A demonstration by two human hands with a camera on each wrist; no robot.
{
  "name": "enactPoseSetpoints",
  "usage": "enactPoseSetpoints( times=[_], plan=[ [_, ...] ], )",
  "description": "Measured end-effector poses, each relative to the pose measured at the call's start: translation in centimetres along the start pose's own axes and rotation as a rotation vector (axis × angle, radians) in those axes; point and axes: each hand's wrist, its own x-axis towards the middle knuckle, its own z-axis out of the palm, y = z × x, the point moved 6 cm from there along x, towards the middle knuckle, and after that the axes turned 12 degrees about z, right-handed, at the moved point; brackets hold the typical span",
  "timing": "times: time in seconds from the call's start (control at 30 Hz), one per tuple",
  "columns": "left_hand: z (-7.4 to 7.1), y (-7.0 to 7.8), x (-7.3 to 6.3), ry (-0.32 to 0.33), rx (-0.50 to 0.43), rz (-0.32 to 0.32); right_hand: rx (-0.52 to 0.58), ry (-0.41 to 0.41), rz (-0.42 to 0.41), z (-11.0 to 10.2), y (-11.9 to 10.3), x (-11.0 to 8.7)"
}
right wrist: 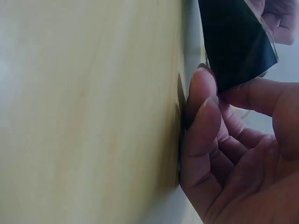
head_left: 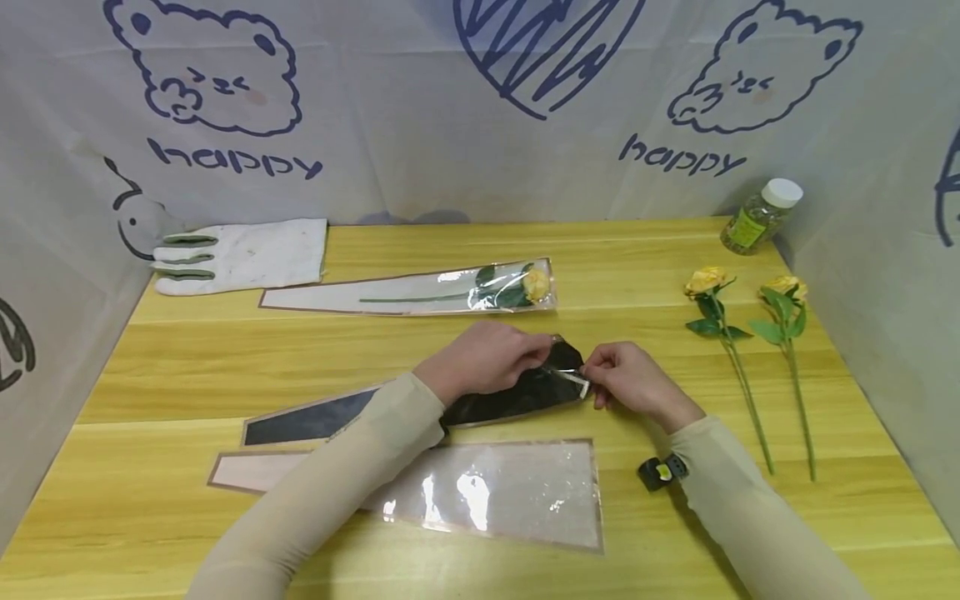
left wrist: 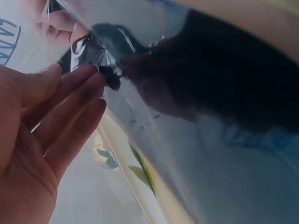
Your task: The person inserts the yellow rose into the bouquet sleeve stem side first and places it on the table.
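A tapered black flower sleeve [head_left: 517, 402] with a clear front lies in the middle of the table, its wide end bunched and raised. My left hand [head_left: 491, 358] pinches the upper edge near that end. At the sleeve's right end, my right hand [head_left: 630, 377] grips the edge between thumb and fingertips. The right wrist view shows the black corner of the sleeve [right wrist: 238, 46] held in the right hand [right wrist: 233, 140]. In the left wrist view, clear film glints by the fingertips of the left hand [left wrist: 42, 126].
A pale sleeve [head_left: 525, 492] lies nearer me, partly under my left forearm. Behind is a sleeve holding a yellow rose [head_left: 536, 285]. Two loose roses [head_left: 738, 367] [head_left: 795, 375] lie at right. A white glove [head_left: 255, 254] and a capped jar [head_left: 761, 218] stand along the back.
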Motion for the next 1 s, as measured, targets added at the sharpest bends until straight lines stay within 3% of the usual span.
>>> enactPoseSetpoints(
  times=[0.37,0.7,1.0],
  plan=[
    [-0.3,-0.2,-0.2,0.041,-0.019,0.021,0.021,-0.015,-0.002,0.1,-0.2,0.0],
    [-0.1,0.0,0.4,0.018,0.009,0.019,0.025,-0.038,-0.025,0.4,-0.6,-0.2],
    [-0.2,0.1,0.6,0.034,0.017,0.03,-0.007,0.028,-0.072,-1.2,-0.4,-1.2]
  ],
)
